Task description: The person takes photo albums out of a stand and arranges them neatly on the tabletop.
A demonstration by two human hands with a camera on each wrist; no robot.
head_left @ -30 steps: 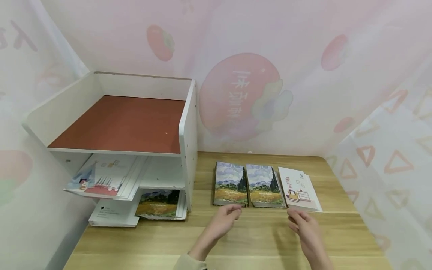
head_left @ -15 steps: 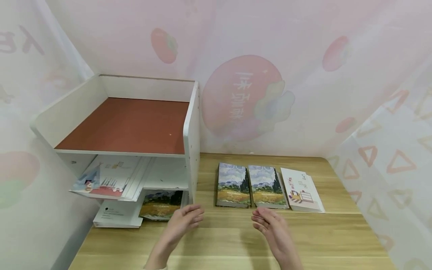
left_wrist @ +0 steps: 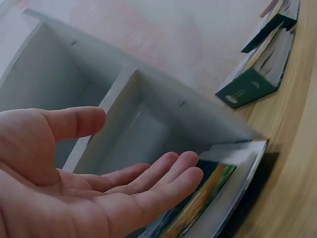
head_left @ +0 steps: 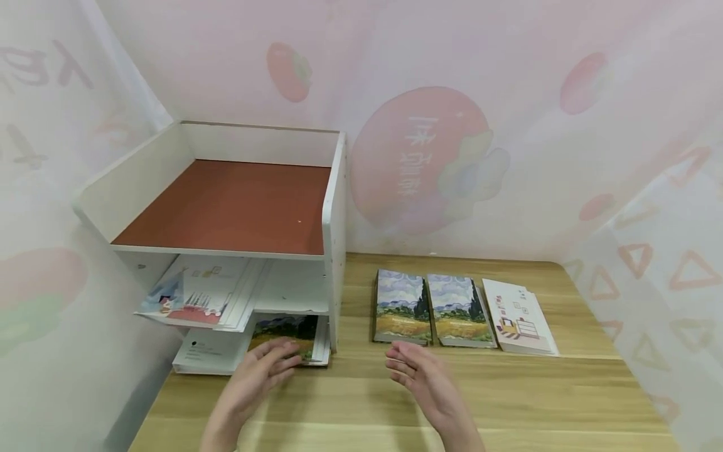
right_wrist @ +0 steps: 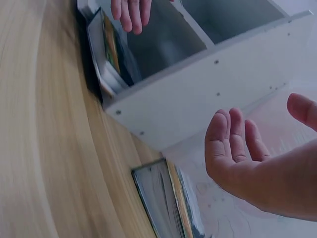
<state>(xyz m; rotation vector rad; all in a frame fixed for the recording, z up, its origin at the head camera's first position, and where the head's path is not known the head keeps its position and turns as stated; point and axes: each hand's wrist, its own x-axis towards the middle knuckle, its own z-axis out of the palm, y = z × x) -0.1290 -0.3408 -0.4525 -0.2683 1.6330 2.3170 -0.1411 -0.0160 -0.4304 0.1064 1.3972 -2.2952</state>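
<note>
My left hand [head_left: 251, 380] hovers in front of the lower compartment of a white shelf [head_left: 334, 251], its fingers loosely bent and holding nothing. Behind its fingertips lies a landscape-covered book [head_left: 296, 328] on other books, partly hidden by the hand. In the left wrist view, thumb and fingers [left_wrist: 168, 191] are spread apart near that book. My right hand [head_left: 426, 386] is above the table, right of the shelf, with relaxed fingers and an empty palm. Just beyond it are two landscape-covered books [head_left: 402, 307], side by side.
A white illustrated book [head_left: 519, 317] lies right of the landscape books, on something pale. White illustrated books [head_left: 209, 289] stick out of the shelf's middle level, and a white book [head_left: 209, 351] lies below them. The shelf's top has a brown board [head_left: 237, 207]. Printed curtains surround the wooden table [head_left: 508, 402].
Both hands have moved left, away from the books on the table. The left now reaches the shelf's lower compartment. The head view has turned slightly left; the books look unmoved.
</note>
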